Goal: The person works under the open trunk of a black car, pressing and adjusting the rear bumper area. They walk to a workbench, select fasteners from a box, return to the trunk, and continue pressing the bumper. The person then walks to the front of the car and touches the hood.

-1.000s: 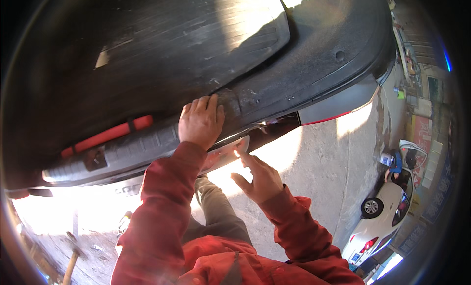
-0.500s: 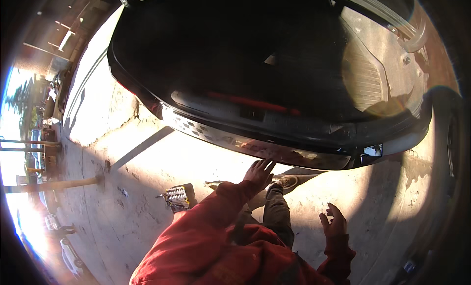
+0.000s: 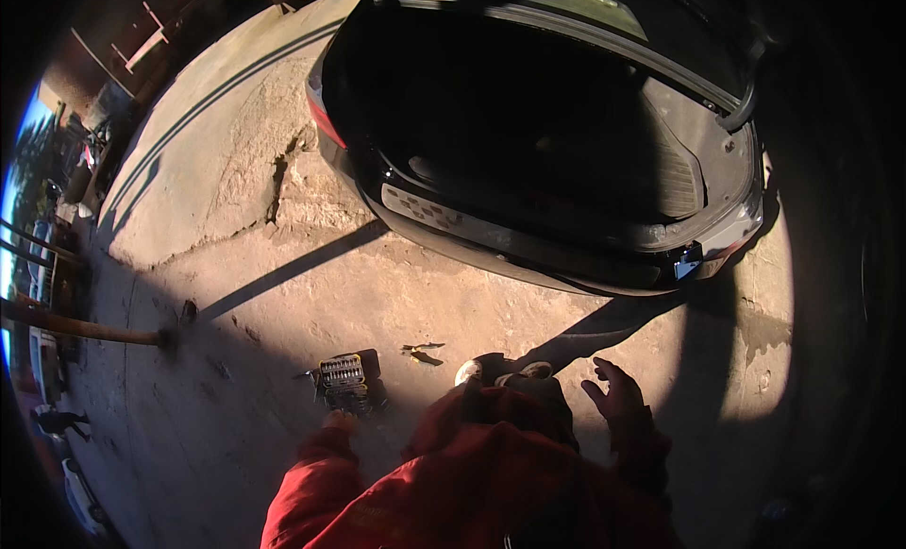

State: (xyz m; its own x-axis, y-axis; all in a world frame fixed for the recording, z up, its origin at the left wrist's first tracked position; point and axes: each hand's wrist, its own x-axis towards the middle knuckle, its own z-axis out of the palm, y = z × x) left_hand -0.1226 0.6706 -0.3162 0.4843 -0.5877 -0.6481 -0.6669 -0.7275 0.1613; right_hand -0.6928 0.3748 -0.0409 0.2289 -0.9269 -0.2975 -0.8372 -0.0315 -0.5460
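Observation:
Below the open trunk of a dark car (image 3: 491, 252), my right hand (image 3: 615, 390) hangs in the air, thumb and fingers apart, holding nothing. My left hand (image 3: 341, 422) is lowered at my left side. In the picture it borders an open socket set case (image 3: 342, 371) on the ground, and whether it touches the case I cannot tell. Its fingers do not show clearly. Yellow-handled pliers (image 3: 422, 350) lie on the concrete to the right of the case. The car's rear bumper (image 3: 538, 277) is just ahead of my shoes (image 3: 495, 371).
Sunlit, cracked concrete (image 3: 283, 219) spreads out to the left of the car. A wooden post (image 3: 85, 324) juts in at the left. Farther off, a person (image 3: 59, 422) and a white car (image 3: 83, 499) appear near the left rim. The raised trunk lid (image 3: 613, 34) is overhead.
My left hand has come off the rear bumper and dropped back beside my body. I stand farther from the car, both shoes now together. My right hand remains raised and apart.

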